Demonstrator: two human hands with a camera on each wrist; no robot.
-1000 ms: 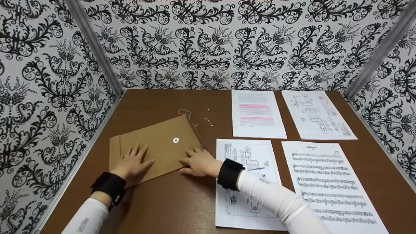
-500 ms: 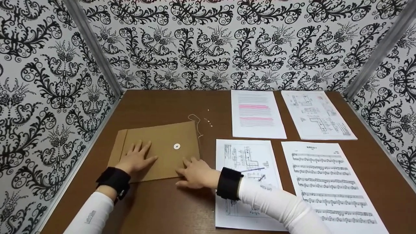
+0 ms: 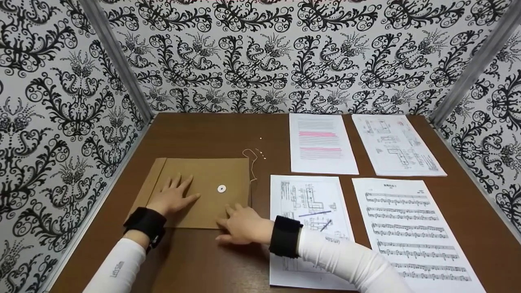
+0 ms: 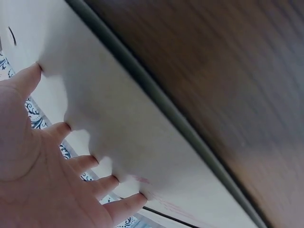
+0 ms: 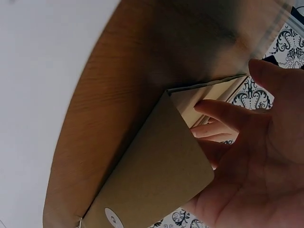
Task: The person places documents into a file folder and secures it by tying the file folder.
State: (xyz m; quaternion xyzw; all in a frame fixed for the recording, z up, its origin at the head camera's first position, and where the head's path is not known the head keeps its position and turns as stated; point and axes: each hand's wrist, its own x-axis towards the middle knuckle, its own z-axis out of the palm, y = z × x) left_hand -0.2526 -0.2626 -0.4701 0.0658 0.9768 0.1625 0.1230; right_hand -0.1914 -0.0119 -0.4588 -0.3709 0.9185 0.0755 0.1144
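A brown string-tie envelope lies flat on the wooden table, flap side to the left, with a white button and a loose string at its right edge. My left hand lies flat on the envelope's left half, fingers spread straight; the left wrist view shows that left hand pressing on the pale envelope. My right hand rests with straight fingers on the envelope's near right corner. In the right wrist view the right hand touches the envelope at its edge.
Four sheets lie to the right: a text page with pink highlights, a technical drawing, another drawing under my right forearm, and sheet music. Patterned walls close in the left, back and right sides.
The envelope has turned clockwise and slid toward me, now lying square to the table. Both hands moved with it, staying flat on it.
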